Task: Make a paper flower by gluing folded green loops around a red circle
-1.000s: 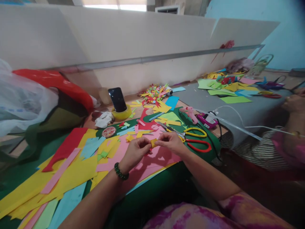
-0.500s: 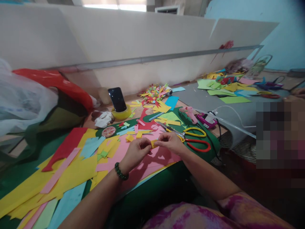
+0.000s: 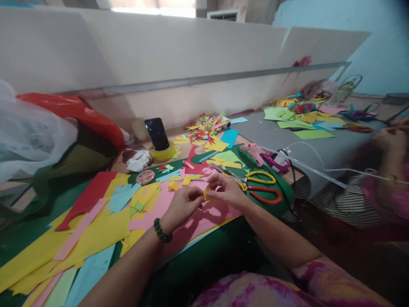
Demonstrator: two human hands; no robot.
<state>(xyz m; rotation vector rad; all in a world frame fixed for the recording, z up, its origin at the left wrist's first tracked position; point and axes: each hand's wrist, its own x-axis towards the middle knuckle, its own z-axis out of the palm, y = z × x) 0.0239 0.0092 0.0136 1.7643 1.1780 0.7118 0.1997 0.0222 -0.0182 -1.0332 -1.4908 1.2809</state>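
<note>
A small folded piece of yellow paper (image 3: 206,195) is pinched between my two hands, above a pink sheet (image 3: 188,219). My left hand (image 3: 185,204), with a green bead bracelet (image 3: 162,230) at the wrist, grips its left end between thumb and fingertips. On its right end, my right hand (image 3: 226,191) closes thumb and forefinger. Two small folded yellow pieces (image 3: 173,186) lie just beyond my left hand. Scissors with red handles (image 3: 265,195) and scissors with yellow handles (image 3: 261,177) rest to the right of my right hand.
A phone (image 3: 156,134) leans on a yellow tape roll (image 3: 163,152) at the back. Colourful paper spikes form a cluster (image 3: 209,126) nearby. A pink glue gun (image 3: 252,153) lies right. Paper sheets (image 3: 105,230) cover the left side. A co-worker's hands (image 3: 391,138) show far right.
The yellow piece is turned and looks smaller between my fingertips. My right hand's fingers have lifted and spread slightly. The co-worker's hand at the far right has shifted.
</note>
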